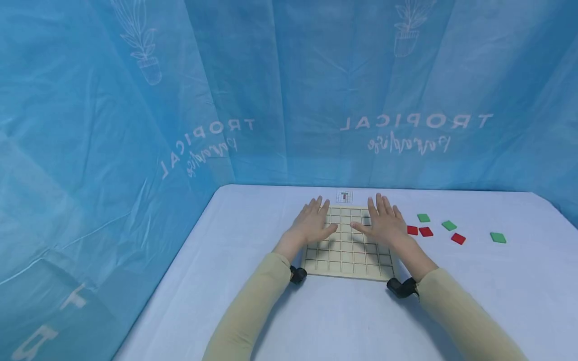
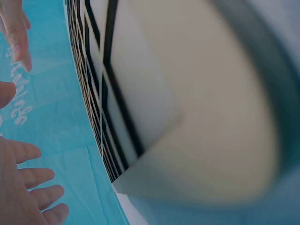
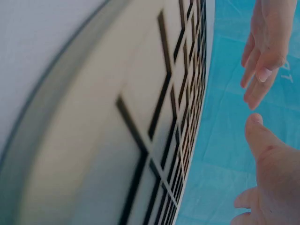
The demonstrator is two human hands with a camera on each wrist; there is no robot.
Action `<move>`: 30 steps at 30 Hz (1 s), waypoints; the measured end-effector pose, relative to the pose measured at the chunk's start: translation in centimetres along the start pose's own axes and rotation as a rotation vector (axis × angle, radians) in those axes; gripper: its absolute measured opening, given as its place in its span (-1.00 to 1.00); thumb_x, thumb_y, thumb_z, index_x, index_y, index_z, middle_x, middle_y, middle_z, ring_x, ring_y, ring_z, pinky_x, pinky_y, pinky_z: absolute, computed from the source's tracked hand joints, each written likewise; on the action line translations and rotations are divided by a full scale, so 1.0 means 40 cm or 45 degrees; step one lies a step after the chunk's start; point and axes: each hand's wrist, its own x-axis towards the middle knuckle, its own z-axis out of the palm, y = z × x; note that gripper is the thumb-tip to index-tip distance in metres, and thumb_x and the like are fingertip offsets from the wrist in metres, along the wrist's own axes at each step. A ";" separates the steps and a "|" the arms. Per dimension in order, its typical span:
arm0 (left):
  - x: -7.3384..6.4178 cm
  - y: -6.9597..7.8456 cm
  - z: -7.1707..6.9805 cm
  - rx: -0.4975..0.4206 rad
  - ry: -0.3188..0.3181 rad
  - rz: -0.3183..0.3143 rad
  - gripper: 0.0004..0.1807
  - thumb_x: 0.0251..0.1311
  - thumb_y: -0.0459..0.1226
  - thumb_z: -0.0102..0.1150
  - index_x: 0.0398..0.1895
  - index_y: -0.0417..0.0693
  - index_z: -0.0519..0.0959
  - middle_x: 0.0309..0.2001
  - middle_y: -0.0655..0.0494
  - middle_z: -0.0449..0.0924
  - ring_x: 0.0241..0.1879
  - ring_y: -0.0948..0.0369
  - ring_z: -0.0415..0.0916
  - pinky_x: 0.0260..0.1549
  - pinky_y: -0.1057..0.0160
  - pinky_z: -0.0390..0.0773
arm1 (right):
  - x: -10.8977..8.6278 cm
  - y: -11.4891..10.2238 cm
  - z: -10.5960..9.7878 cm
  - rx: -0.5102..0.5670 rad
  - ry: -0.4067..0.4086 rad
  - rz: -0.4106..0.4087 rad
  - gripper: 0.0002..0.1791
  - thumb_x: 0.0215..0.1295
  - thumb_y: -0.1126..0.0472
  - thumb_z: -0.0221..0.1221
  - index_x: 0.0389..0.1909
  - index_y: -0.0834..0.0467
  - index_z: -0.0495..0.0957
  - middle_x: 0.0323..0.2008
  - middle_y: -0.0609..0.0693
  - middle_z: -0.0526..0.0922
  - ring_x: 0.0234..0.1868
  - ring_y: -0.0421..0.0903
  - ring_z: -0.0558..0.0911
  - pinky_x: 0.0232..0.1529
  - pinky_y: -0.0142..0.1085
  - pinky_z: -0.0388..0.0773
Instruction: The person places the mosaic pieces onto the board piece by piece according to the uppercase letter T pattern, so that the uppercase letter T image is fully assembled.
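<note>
The left hand and right hand hover, fingers spread and empty, over the pale wood-coloured gridded board before me, seemingly poised between moves, and lifting the flat red square tiles or green square tiles would call for reaching right and pinching.

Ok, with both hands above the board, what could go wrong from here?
The right hand might knock the nearest red tile, which appears close beside it in the head view. The right wrist camera could catch the board, since it appears near the front right corner.
</note>
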 end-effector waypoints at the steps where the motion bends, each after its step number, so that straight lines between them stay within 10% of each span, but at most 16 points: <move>1: 0.000 0.001 0.002 -0.001 -0.003 -0.003 -0.17 0.36 0.16 -0.26 0.50 -0.11 -0.16 0.48 -0.12 -0.28 0.44 -0.01 -0.32 0.40 0.08 -0.24 | -0.001 -0.001 0.001 0.003 -0.001 0.002 0.05 0.25 -0.36 -0.04 0.43 0.37 -0.11 0.42 0.39 -0.18 0.42 0.27 -0.18 0.36 0.20 -0.22; 7: 0.000 -0.011 -0.012 -0.084 -0.018 0.016 -0.13 0.33 0.18 -0.20 0.50 -0.12 -0.18 0.48 -0.13 -0.26 0.44 -0.02 -0.26 0.39 0.05 -0.12 | 0.001 -0.004 -0.004 0.032 -0.003 -0.010 0.06 0.25 -0.38 -0.06 0.44 0.34 -0.13 0.43 0.36 -0.20 0.43 0.25 -0.20 0.36 0.20 -0.24; 14: -0.019 -0.093 -0.052 -0.655 -0.018 -0.031 -0.16 0.27 0.05 0.05 0.48 -0.10 -0.02 0.45 -0.08 -0.02 0.39 -0.01 0.01 0.33 -0.01 0.11 | 0.009 0.012 -0.041 0.153 0.017 -0.047 0.07 0.27 -0.41 -0.15 0.45 0.33 -0.20 0.43 0.36 -0.22 0.42 0.28 -0.18 0.34 0.24 -0.18; 22: -0.028 -0.178 0.030 -0.981 0.072 -0.111 -0.33 0.23 -0.25 0.16 0.39 -0.16 0.20 0.36 -0.08 0.20 0.26 -0.03 0.26 0.21 0.04 0.34 | 0.009 0.074 -0.077 0.567 0.105 -0.068 0.01 0.26 -0.34 -0.01 0.45 0.29 -0.08 0.40 0.36 0.00 0.35 0.34 0.08 0.26 0.23 0.13; 30: -0.029 -0.181 0.086 -0.969 0.197 -0.129 -0.39 0.12 -0.37 0.18 0.30 -0.15 0.35 0.18 -0.08 0.42 0.13 0.04 0.39 0.16 0.13 0.39 | -0.031 0.180 -0.144 0.805 0.264 0.022 -0.07 0.25 -0.27 0.08 0.42 0.26 0.07 0.32 0.33 0.22 0.27 0.32 0.27 0.17 0.21 0.30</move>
